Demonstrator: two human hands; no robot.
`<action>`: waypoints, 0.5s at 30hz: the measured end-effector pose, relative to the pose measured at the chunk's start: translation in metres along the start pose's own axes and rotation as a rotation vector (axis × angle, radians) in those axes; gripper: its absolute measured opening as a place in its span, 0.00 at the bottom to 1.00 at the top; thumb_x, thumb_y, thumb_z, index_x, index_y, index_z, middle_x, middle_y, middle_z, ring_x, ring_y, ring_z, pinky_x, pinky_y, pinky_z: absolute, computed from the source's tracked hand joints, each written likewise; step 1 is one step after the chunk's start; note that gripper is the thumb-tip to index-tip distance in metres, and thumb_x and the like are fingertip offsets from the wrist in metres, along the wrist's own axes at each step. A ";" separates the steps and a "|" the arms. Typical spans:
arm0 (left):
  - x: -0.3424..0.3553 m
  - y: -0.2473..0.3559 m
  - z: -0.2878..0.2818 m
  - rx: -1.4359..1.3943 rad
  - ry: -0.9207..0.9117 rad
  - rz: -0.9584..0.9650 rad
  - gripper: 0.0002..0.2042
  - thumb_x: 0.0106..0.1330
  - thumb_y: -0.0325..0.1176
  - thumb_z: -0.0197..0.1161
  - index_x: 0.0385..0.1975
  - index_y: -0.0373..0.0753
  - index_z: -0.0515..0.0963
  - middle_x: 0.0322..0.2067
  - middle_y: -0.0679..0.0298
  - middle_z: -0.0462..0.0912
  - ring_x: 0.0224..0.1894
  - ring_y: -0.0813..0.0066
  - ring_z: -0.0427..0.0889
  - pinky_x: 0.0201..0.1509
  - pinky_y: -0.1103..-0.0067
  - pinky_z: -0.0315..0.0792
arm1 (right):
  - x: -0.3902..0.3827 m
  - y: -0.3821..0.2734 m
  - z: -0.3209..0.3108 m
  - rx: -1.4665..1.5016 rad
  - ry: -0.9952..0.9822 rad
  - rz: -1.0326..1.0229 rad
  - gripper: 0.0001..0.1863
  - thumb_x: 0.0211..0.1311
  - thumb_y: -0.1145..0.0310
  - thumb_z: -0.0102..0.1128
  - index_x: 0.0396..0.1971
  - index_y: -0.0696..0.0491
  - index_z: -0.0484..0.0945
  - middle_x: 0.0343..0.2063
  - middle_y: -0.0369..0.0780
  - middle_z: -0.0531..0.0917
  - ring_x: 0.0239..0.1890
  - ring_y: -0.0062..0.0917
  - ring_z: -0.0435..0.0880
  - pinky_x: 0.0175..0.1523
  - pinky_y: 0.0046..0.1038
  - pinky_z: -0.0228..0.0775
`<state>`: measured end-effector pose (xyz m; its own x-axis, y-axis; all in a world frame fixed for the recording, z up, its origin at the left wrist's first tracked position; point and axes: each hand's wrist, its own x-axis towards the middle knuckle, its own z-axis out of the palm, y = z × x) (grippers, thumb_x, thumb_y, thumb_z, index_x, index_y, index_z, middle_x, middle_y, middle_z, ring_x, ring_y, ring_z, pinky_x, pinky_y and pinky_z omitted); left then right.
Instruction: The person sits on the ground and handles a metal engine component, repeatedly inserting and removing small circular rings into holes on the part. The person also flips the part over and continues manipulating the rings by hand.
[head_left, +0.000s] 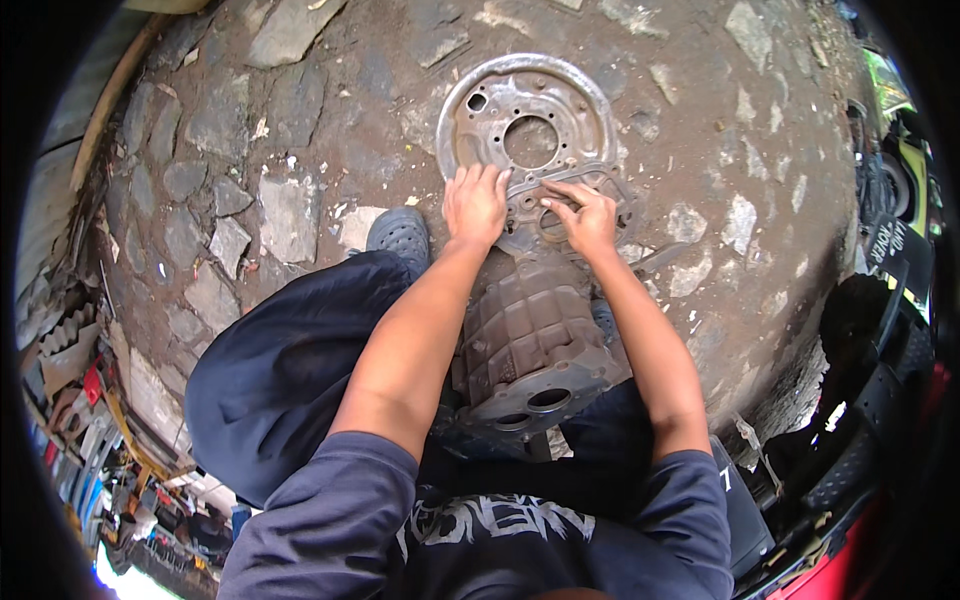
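The cast metal housing lies on the stone-paved ground between the person's knees, its long axis running straight away from the body; the near flange with two bores faces the person, the far flange sits at arm's reach. Both hands work at that far end. The left hand rests flat, fingers spread, on the left edge of the far flange, unclenched. The right hand sits on the flange's right side, fingers curled as if pinching something small; what it grips cannot be told. A round steel backing plate lies just beyond, touching or overlapped by the flange. Both hands are about equally near.
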<state>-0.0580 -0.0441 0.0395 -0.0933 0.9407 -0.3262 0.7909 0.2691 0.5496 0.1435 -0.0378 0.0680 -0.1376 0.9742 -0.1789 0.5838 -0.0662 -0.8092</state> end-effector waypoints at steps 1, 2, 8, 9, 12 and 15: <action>0.005 0.007 -0.001 0.051 0.031 0.008 0.15 0.75 0.47 0.62 0.48 0.43 0.81 0.49 0.54 0.80 0.59 0.52 0.77 0.64 0.59 0.70 | -0.001 0.004 0.007 0.024 0.021 0.034 0.17 0.56 0.70 0.78 0.47 0.49 0.91 0.40 0.44 0.92 0.43 0.37 0.92 0.51 0.33 0.81; 0.014 0.011 0.001 0.030 0.039 -0.067 0.14 0.76 0.46 0.61 0.51 0.47 0.83 0.58 0.54 0.76 0.66 0.52 0.71 0.71 0.54 0.64 | 0.001 0.011 0.013 0.045 0.044 0.058 0.17 0.56 0.70 0.78 0.47 0.49 0.91 0.40 0.44 0.92 0.43 0.37 0.92 0.51 0.33 0.81; 0.042 0.005 0.033 0.161 0.298 0.048 0.21 0.77 0.43 0.58 0.68 0.57 0.75 0.79 0.53 0.56 0.78 0.49 0.58 0.79 0.49 0.53 | 0.022 0.007 0.012 0.024 0.028 0.005 0.13 0.57 0.73 0.76 0.43 0.53 0.91 0.41 0.46 0.91 0.43 0.40 0.92 0.50 0.35 0.81; 0.041 0.004 0.034 0.155 0.294 0.062 0.21 0.78 0.44 0.57 0.69 0.57 0.75 0.79 0.53 0.54 0.79 0.48 0.56 0.79 0.49 0.52 | 0.022 0.005 0.006 -0.005 0.009 0.000 0.13 0.57 0.74 0.76 0.43 0.53 0.91 0.40 0.46 0.91 0.43 0.40 0.91 0.49 0.35 0.81; 0.046 0.005 0.034 0.135 0.282 0.106 0.21 0.79 0.43 0.54 0.70 0.57 0.73 0.81 0.52 0.51 0.82 0.47 0.49 0.80 0.48 0.49 | 0.023 0.004 0.001 -0.022 -0.024 -0.032 0.13 0.57 0.76 0.74 0.43 0.53 0.91 0.38 0.45 0.91 0.41 0.40 0.91 0.48 0.36 0.81; 0.043 0.001 0.036 0.172 0.304 0.123 0.22 0.77 0.40 0.54 0.69 0.57 0.73 0.80 0.51 0.54 0.82 0.46 0.51 0.80 0.48 0.50 | 0.018 0.006 0.007 0.029 0.019 -0.068 0.13 0.57 0.77 0.73 0.44 0.51 0.91 0.38 0.45 0.90 0.40 0.41 0.90 0.48 0.37 0.81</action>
<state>-0.0389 -0.0104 -0.0017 -0.1458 0.9893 -0.0085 0.8952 0.1355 0.4245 0.1395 -0.0217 0.0559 -0.1611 0.9805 -0.1122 0.5503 -0.0052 -0.8349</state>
